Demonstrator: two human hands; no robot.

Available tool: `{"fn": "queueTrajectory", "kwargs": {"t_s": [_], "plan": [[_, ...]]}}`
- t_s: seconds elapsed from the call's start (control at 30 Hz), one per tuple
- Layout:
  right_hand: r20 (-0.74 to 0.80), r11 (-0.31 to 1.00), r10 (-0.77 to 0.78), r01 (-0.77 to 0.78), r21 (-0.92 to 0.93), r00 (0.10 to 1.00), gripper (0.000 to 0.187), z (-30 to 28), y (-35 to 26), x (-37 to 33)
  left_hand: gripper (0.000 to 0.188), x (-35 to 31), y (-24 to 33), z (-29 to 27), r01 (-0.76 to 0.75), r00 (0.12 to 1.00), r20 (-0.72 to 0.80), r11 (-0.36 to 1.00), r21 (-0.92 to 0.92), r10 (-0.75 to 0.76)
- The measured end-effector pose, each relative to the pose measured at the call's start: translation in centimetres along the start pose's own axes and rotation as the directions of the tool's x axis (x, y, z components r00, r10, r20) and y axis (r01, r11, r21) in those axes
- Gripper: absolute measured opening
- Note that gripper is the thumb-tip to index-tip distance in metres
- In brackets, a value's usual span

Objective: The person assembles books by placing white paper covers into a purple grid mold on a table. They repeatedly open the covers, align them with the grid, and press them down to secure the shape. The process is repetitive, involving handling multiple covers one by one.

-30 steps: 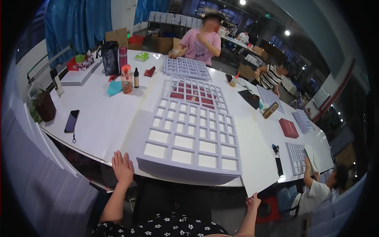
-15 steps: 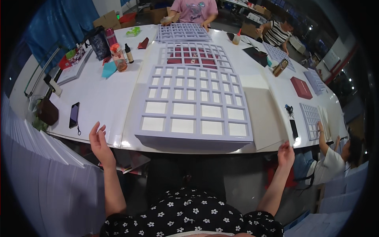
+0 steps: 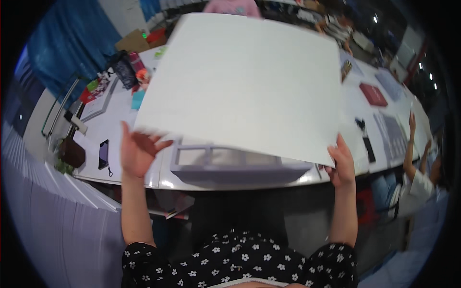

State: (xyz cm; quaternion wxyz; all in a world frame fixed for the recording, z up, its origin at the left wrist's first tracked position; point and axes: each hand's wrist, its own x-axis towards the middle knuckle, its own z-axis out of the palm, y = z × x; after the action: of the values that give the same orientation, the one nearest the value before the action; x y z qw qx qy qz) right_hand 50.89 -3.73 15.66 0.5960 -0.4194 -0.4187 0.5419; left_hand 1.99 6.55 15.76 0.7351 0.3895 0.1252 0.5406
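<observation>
A large white board, like a sheet of card, is held up slantwise over the table. Its near right corner is pinched between the thumb and fingers of my right hand. By the near left corner is my left hand, its fingers apart and the thumb raised; it does not grip the board. Below the board lies a pale lilac grid tray with rectangular openings. Only its near edge and a row of openings show; the board covers the rest.
On the table's left lie a phone and a turquoise piece. A red box and a black corded item are at right. Stacked white sheets stand at my left. A person in pink is across; another works at right.
My right hand has lifted the white board from the table's right side and brought it left over the grid tray. My left hand has moved up toward the board's near left corner.
</observation>
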Motion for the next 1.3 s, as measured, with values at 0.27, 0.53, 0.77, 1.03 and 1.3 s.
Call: {"fn": "queueTrajectory", "kwargs": {"t_s": [0.27, 0.53, 0.77, 1.03, 1.3], "plan": [[0.087, 0.775, -0.156, 0.177, -0.607, 0.984, 0.045, -2.4, 2.8, 2.3, 0.049, -2.8, -1.3, 4.0, 0.18, 0.958, -0.286, 0.72, 0.671, 0.027], [0.055, 0.715, -0.158, 0.152, -0.682, 0.986, 0.045, -6.7, 6.6, 2.6, 0.049, -0.1, -4.9, 2.8, 0.189, 0.942, -0.331, 0.727, 0.66, 0.055], [0.046, 0.776, -0.027, 0.05, -0.629, 0.999, 0.05, -7.4, 7.6, 2.6, 0.048, 0.4, -6.2, 2.9, 0.225, 0.927, -0.371, 0.71, 0.668, 0.056], [0.025, 0.816, 0.075, -0.048, -0.576, 0.997, 0.054, -6.8, 7.3, 2.5, 0.047, 0.1, -6.3, 2.7, 0.255, 0.924, -0.382, 0.721, 0.645, 0.014], [0.012, 0.754, 0.021, -0.008, -0.657, 1.0, 0.049, -6.9, 8.0, 3.0, 0.045, 0.0, -6.2, 1.6, 0.265, 0.926, -0.377, 0.739, 0.619, -0.016]]}}
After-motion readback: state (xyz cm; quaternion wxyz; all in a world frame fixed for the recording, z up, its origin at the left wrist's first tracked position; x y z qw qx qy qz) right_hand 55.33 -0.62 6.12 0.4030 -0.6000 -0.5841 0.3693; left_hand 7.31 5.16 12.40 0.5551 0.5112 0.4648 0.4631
